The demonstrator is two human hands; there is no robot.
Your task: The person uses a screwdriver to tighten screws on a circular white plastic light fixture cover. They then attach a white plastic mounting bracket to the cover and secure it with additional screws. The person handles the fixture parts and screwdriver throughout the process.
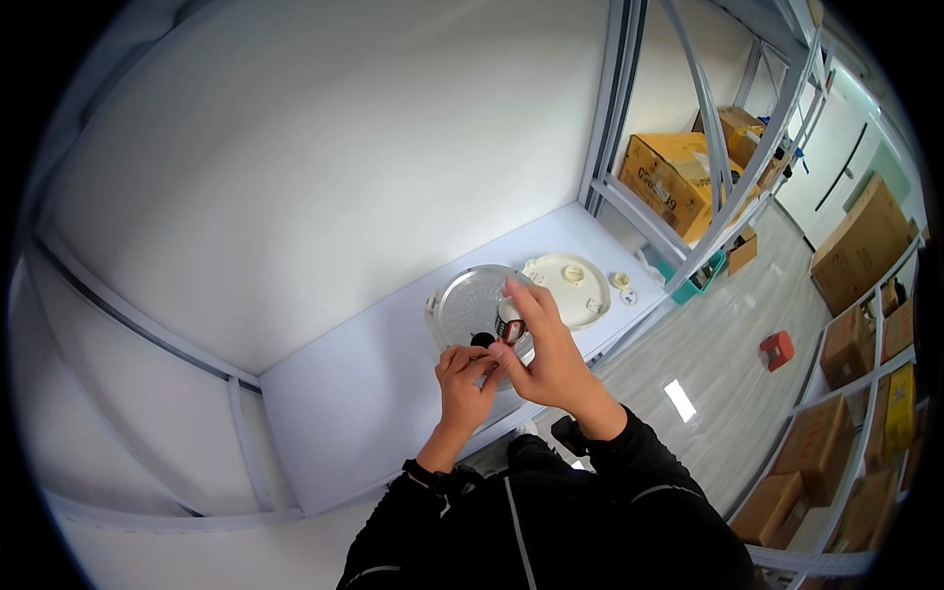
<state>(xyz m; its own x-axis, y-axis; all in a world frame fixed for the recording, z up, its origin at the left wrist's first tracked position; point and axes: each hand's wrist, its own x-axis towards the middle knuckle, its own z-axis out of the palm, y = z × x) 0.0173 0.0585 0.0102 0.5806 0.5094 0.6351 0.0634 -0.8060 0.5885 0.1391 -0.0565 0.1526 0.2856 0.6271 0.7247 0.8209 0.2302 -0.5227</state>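
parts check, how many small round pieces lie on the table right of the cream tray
2: a cream piece, and a white disc just below it in the picture.

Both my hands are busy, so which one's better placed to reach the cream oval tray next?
Probably the right hand: it is nearer the cream oval tray than the left hand. It seems to hold a small labelled container, though, so it may need freeing.

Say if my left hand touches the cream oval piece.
Apart. The head view shows the left hand clear of the cream oval piece, the right hand between them.
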